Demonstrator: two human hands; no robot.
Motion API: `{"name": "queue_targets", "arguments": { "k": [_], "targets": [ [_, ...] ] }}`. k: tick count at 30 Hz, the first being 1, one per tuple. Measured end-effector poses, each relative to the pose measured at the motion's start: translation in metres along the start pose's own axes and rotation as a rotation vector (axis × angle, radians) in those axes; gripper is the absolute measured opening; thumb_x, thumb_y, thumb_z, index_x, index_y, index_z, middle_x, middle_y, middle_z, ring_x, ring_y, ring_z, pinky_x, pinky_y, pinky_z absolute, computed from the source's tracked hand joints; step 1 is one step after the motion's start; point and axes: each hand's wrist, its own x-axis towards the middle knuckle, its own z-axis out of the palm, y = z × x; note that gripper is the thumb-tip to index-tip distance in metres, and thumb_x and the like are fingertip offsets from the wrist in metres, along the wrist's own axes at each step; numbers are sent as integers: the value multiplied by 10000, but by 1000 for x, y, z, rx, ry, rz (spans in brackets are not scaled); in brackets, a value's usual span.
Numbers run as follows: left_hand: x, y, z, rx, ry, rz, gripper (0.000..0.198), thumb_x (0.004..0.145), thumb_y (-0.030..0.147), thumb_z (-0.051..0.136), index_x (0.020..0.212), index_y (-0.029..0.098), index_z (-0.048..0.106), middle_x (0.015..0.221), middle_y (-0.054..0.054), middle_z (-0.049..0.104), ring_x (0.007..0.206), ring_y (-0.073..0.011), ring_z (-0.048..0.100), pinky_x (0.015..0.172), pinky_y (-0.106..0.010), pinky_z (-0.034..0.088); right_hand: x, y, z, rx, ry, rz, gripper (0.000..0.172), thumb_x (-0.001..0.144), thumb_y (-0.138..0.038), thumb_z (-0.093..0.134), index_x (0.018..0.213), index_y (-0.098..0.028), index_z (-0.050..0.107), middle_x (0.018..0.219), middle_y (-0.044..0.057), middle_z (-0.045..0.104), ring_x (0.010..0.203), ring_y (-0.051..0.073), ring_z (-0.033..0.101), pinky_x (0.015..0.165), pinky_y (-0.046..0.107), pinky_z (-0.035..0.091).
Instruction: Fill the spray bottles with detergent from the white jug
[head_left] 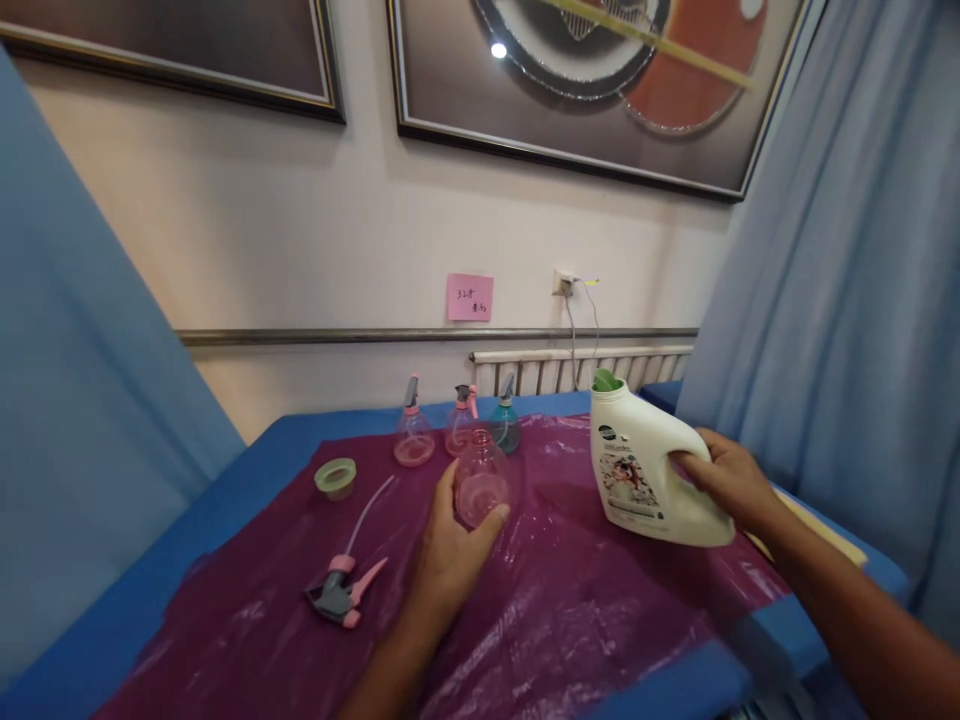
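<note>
My left hand (457,540) is wrapped round a clear pink spray bottle (482,485), which has no spray head on and leans a little. In my right hand (724,475) is the handle of a large cream-coloured detergent jug (637,470), its green spout (606,380) uncovered and pointing up. The jug is tilted slightly and stands apart from the bottle, to its right. A grey and pink trigger spray head (337,595) with its dip tube lies to the left of my left forearm. Beyond it sits a pale green cap (335,478).
Two pink spray bottles (413,440) and a teal one (505,425) stand upright at the back. Purple plastic sheeting (540,620) covers much of the blue bed (247,480). Blue curtains (832,250) hang at both sides. A yellow item (821,530) lies behind my right forearm.
</note>
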Motion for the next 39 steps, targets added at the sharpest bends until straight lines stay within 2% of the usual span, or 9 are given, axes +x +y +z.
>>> {"name": "queue_targets", "arguments": {
  "k": [2, 5, 11, 16, 19, 27, 30, 33, 39],
  "targets": [
    [0, 1, -2, 8, -2, -2, 895, 850, 413, 834, 1650, 257, 463, 1644, -150, 595, 1469, -358, 617, 1230, -534, 482, 13, -15, -12, -78, -117, -81, 264, 782, -433, 698, 912, -222, 789, 810, 20, 792, 737, 239, 700, 655, 324, 521],
    [-1, 5, -5, 5, -4, 15, 896, 852, 401, 840, 1653, 257, 466, 1650, -148, 590, 1503, -350, 590, 1261, -526, 451, 25, -37, -24, -164, -278, -177, 225, 810, -402, 655, 904, -234, 770, 812, 15, 795, 775, 258, 732, 669, 329, 543],
    [-8, 24, -15, -17, -33, 15, 891, 854, 374, 850, 1651, 241, 476, 1651, -159, 586, 1531, -348, 568, 1285, -526, 430, 27, -64, -19, -337, -390, -368, 229, 778, -278, 607, 946, -259, 762, 858, 19, 827, 785, 263, 772, 686, 320, 550],
    [-21, 42, -33, 48, -45, 47, 891, 841, 354, 866, 1646, 265, 496, 1644, -152, 596, 1528, -371, 572, 1282, -551, 436, 30, -60, -10, -421, -407, -383, 222, 802, -260, 593, 959, -279, 749, 858, 3, 827, 786, 252, 777, 661, 299, 510],
    [-27, 44, -45, 115, -62, 59, 885, 852, 356, 849, 1655, 266, 487, 1667, -151, 574, 1536, -378, 564, 1279, -559, 447, 33, -54, -6, -440, -383, -356, 241, 814, -269, 593, 988, -295, 758, 869, -9, 826, 798, 255, 777, 672, 302, 501],
    [-25, 20, -72, 351, -148, 154, 870, 879, 391, 797, 1667, 218, 469, 1688, -180, 533, 1579, -395, 511, 1308, -585, 418, 27, -46, 11, -455, -386, -395, 195, 813, -257, 602, 931, -303, 750, 849, 0, 817, 788, 259, 758, 683, 321, 468],
    [-23, 15, -83, 435, -173, 176, 855, 891, 392, 787, 1668, 223, 473, 1708, -183, 515, 1596, -422, 480, 1311, -620, 405, 23, -52, 15, -538, -385, -396, 206, 831, -248, 604, 967, -294, 752, 895, 15, 828, 836, 265, 756, 693, 321, 438],
    [-20, 16, -92, 487, -191, 212, 839, 901, 396, 783, 1667, 249, 476, 1704, -177, 522, 1565, -442, 509, 1283, -647, 427, 20, -63, 19, -581, -421, -409, 177, 868, -236, 603, 966, -268, 747, 904, 40, 828, 837, 248, 735, 687, 320, 396],
    [-20, 24, -102, 457, -220, 285, 773, 907, 371, 812, 1623, 276, 538, 1644, -145, 591, 1492, -449, 570, 1265, -637, 450, 19, -77, 29, -668, -464, -402, 245, 882, -257, 635, 1065, -300, 792, 931, 29, 841, 789, 224, 693, 683, 319, 357]
  ]
}}
